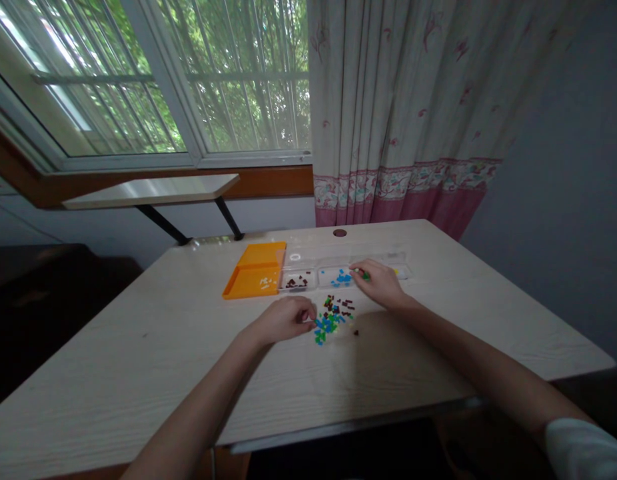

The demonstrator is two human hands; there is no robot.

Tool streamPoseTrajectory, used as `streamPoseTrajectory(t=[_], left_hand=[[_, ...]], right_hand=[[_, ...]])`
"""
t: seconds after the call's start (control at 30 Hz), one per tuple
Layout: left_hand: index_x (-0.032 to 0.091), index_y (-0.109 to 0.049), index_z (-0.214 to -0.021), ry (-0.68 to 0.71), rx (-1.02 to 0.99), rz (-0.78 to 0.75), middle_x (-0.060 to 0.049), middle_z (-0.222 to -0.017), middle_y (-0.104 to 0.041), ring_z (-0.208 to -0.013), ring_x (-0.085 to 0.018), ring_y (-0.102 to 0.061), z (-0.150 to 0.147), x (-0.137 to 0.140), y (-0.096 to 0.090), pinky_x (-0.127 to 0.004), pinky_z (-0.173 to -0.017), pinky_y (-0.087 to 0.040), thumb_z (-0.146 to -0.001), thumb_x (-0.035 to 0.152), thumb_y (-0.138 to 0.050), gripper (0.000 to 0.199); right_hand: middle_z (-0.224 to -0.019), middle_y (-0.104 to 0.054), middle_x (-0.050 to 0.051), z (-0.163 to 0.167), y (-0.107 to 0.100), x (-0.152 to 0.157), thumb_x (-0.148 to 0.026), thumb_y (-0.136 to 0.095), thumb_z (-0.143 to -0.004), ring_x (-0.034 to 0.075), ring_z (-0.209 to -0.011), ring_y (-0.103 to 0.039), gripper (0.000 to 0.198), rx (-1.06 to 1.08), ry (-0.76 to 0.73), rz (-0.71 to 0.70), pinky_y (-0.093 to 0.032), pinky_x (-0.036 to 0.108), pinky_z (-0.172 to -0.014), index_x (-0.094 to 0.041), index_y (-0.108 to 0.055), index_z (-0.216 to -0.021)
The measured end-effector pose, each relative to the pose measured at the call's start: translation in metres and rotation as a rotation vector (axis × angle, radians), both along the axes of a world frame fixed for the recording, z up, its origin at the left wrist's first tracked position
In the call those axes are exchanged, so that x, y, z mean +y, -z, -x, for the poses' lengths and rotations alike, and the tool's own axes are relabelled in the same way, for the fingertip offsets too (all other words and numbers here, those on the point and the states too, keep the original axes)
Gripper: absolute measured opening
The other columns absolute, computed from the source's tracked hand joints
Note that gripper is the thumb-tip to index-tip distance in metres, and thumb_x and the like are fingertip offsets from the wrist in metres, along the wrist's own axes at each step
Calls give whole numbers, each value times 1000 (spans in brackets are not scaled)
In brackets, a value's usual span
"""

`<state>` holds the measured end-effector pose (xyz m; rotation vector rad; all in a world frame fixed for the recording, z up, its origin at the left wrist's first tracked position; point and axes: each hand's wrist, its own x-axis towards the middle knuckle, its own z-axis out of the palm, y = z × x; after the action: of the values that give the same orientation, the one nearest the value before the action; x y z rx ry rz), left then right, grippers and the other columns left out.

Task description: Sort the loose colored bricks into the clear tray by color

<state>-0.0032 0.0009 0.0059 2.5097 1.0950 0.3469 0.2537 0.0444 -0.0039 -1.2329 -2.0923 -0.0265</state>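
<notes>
Head view: an open orange tray (263,256) sits at eleven o'clock from my left hand (291,319), whose fingers curl, on a piece or not I cannot tell; the mixed pile (327,325) lies just beside it at three o'clock, long axis one to seven; blue pieces (341,279) lie at nine o'clock from my farther right hand (381,281), green showing by its fingertips, grip unclear

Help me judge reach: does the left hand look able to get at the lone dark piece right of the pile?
Probably yes: the pile lies between the left hand and the dark piece, but a path around its near side looks open.
</notes>
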Motion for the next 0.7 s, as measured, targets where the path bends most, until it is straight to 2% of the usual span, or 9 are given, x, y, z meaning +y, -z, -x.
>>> streamPoseTrajectory(t=[0.2,0.4,0.53,0.7], left_hand=[[17,-62,-77,0,16,9,-1,-67,-58,-59,-11,-50,-2,-1,0,-18,-55,-36,-75,23,-51,12],[18,-61,-90,-31,27,6,0,-69,-58,-59,-11,-50,-2,-3,-1,-19,-55,-36,-72,23,-54,20],[18,-62,-85,-5,29,-7,0,-70,-59,-61,-11,-50,-3,-3,0,-19,-57,-37,-73,21,-52,16],[18,-61,-84,-2,17,-30,-1,-71,-58,-62,-11,-50,-5,-5,0,-20,-58,-37,-75,19,-49,15]], right_hand=[[-81,-65,2,7,3,-11,-25,-49,-82,12,-72,-59,16,-47,-93,39,-40,21,-65,-20,-64,-86],[-76,-66,1,17,10,-26,-24,-50,-82,11,-68,-59,14,-96,-265,37,-40,20,-62,-20,-64,-82],[-78,-67,1,22,12,-36,-22,-51,-81,11,-69,-59,12,-125,-399,18,-40,20,-62,-20,-63,-83],[-77,-67,0,23,8,-43,-22,-51,-81,11,-69,-59,12,-169,-445,-10,-40,20,-62,-20,-62,-81]])
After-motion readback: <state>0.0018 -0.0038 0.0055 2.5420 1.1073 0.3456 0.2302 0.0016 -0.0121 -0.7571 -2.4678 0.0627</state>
